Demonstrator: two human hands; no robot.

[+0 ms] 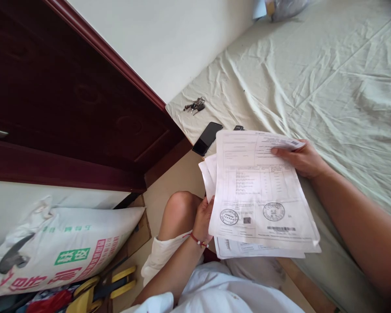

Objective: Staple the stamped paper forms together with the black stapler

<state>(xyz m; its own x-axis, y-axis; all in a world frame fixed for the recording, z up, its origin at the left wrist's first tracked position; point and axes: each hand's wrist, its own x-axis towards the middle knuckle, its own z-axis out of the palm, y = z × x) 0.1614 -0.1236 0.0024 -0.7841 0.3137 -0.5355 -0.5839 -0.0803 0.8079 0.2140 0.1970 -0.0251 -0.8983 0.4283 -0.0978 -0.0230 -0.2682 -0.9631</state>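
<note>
Several printed paper sheets [247, 187] lie over my lap, held between both hands. The top sheet carries a table, two round stamps and a barcode. My right hand [304, 158] grips the upper right edge, its thumb on the front and its fingers behind the paper. At the lower left edge, my left hand [204, 217] is closed on the sheets, with most of its fingers hidden behind them. More sheets stick out below and to the left of the top one. Beyond the papers, a black phone [207, 138] rests at the bed's corner.
A bunch of keys [195, 105] and a small black object [238, 128] lie on the wrinkled bed sheet [313, 78]. A dark red door [68, 87] is at left. Below it stand a white printed sack [71, 243] and yellow-strapped sandals [101, 287].
</note>
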